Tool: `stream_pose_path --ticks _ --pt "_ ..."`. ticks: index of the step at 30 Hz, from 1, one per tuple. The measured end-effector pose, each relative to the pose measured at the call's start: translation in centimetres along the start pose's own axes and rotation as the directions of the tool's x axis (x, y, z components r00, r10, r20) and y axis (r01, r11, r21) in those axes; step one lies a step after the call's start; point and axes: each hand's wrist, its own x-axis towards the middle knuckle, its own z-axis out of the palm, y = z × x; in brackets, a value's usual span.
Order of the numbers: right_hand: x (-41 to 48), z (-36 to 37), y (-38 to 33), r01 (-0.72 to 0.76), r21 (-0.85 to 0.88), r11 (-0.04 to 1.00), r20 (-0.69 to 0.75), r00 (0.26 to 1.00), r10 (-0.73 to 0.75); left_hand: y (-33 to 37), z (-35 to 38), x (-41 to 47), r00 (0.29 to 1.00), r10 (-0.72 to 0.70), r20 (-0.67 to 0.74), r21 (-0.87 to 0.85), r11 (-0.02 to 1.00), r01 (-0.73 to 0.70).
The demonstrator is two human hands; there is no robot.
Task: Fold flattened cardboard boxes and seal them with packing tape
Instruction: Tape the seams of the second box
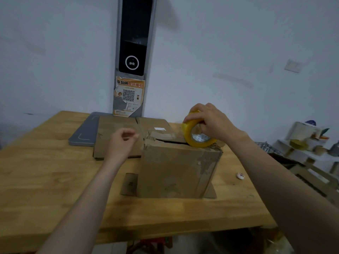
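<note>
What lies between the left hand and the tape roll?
Head view: only the top flaps of the upright box, seam gaping, between the left hand and the tape roll that the right hand grips.

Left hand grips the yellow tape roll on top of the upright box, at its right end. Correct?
No. The right hand grips the yellow tape roll, not the left; the head view shows it. The roll does sit on top of the upright box, at its right end. The left hand is over the flattened cardboard beside it.
</note>
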Motion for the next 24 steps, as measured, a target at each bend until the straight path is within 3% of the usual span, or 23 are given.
stream_pose_path --ticks 2,4,7,12,15,16,18,20,24 --pt "0.1 0.1 0.0 0.004 -0.005 1.0 0.004 1.0 -0.004 1.9 -0.2 -0.9 0.992 -0.002 0.128 -0.206 0.978 0.028" --pt "-0.1 0.2 0.2 0.007 0.007 1.0 -0.007 1.0 -0.007 3.0 0.1 -1.8 0.933 -0.063 0.355 -0.282 0.944 0.171" --pt "-0.3 0.2 0.5 0.01 0.028 1.0 -0.022 1.0 -0.01 2.9 0.9 -2.3 0.884 -0.113 0.453 -0.106 0.978 0.179" --pt "-0.2 0.1 0.3 0.028 0.014 0.999 -0.017 0.999 -0.028 3.4 1.5 -2.9 0.875 -0.067 0.479 0.096 0.995 0.023" --pt "0.0 -0.1 0.8 0.043 0.02 0.999 -0.002 0.999 -0.043 4.3 2.0 -3.3 0.873 -0.073 0.483 0.295 0.952 -0.083" --pt "0.1 -0.1 1.0 0.044 0.026 0.999 0.007 0.999 -0.044 4.4 1.9 -3.0 0.886 -0.072 0.458 0.423 0.894 -0.146" --pt "0.2 -0.1 1.7 0.036 0.053 0.998 0.014 0.999 -0.037 4.1 1.9 -2.2 0.9 -0.031 0.435 0.676 0.672 -0.303" --pt "0.2 0.0 2.3 0.027 0.089 0.996 0.018 0.999 -0.028 4.2 1.9 -1.4 0.864 0.008 0.503 0.736 0.52 -0.433" --pt "0.5 -0.3 3.1 0.049 0.131 0.99 0.04 0.998 -0.054 5.6 2.6 -1.2 0.82 0.005 0.572 0.764 0.36 -0.535"
